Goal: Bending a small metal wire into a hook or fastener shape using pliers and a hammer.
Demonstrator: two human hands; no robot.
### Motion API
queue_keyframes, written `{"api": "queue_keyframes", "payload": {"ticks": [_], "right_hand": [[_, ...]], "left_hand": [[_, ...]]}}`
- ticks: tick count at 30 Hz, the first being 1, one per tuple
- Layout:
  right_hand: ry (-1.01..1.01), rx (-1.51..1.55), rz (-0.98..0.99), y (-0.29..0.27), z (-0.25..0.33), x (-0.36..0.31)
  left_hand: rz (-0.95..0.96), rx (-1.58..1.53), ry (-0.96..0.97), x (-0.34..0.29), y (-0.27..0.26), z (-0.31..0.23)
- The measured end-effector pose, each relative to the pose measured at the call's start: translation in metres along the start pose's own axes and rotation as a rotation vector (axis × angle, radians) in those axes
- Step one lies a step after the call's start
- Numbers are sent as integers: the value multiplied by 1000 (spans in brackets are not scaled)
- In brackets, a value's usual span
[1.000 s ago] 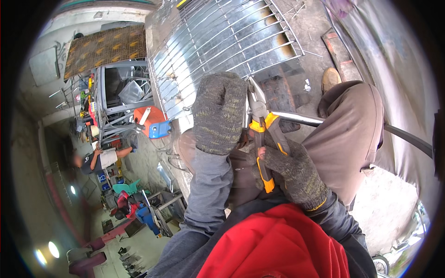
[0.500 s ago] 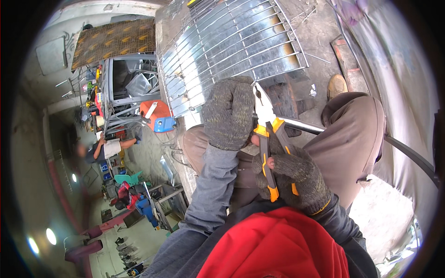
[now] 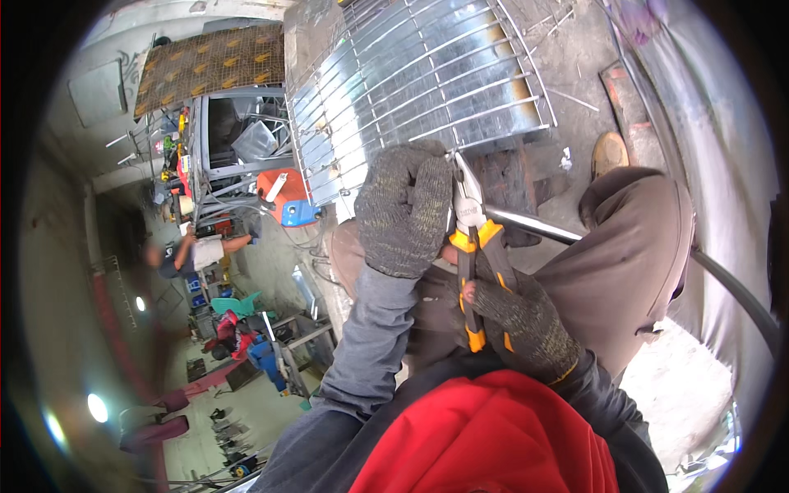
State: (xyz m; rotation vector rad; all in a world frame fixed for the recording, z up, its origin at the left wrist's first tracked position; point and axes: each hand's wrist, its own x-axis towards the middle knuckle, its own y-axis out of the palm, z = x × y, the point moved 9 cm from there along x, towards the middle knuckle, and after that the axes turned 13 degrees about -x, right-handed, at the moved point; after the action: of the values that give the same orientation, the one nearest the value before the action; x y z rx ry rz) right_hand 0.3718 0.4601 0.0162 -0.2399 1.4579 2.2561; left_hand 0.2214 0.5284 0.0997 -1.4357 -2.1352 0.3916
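Note:
My right hand (image 3: pixel 526 324), in a dark knit glove, is wrapped round the black and orange handles of a pair of pliers (image 3: pixel 470 212). The pliers point away from me, and their jaw tips meet a thin metal piece beside my left hand. My left hand (image 3: pixel 403 209), gloved alike, is curled closed at the near edge of a wire grid (image 3: pixel 427 82). What its fingers grip is hidden by the glove. Under the grid lies a shiny metal sheet (image 3: pixel 394 94) with a scorched right edge.
A metal tube (image 3: pixel 534 224) passes behind the pliers near my bent leg. An orange and blue machine (image 3: pixel 288 197) with cables stands left of the grid. Further left are a metal frame (image 3: pixel 246 172) with scrap and a seated person (image 3: pixel 197 251). A grey cloth (image 3: pixel 707 123) hangs on the right.
The pliers' handles and jaws have come closer together, and the pliers have turned slightly. My left hand stays curled at the grid's edge. The whole view has shifted a little.

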Motion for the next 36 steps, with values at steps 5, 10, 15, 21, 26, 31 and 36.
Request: {"api": "queue_keyframes", "payload": {"ticks": [5,10,15,21,26,31,36], "right_hand": [[-20,264,26,17,-16,15],[-61,265,40,21,-28,30],[-66,135,-3,21,-35,34],[-154,202,-65,20,-31,36],[-210,-45,-165,14,-46,45],[-342,-318,-347,6,-38,44],[-68,76,-199,12,-44,36]], "left_hand": [[171,61,-242,2,-4,0],[195,158,-175,9,-2,-9],[208,185,-188,14,-1,-11],[322,341,-165,29,6,-23],[439,624,-31,45,21,-26],[305,1105,187,52,43,-21],[164,885,140,56,39,-14]]}}
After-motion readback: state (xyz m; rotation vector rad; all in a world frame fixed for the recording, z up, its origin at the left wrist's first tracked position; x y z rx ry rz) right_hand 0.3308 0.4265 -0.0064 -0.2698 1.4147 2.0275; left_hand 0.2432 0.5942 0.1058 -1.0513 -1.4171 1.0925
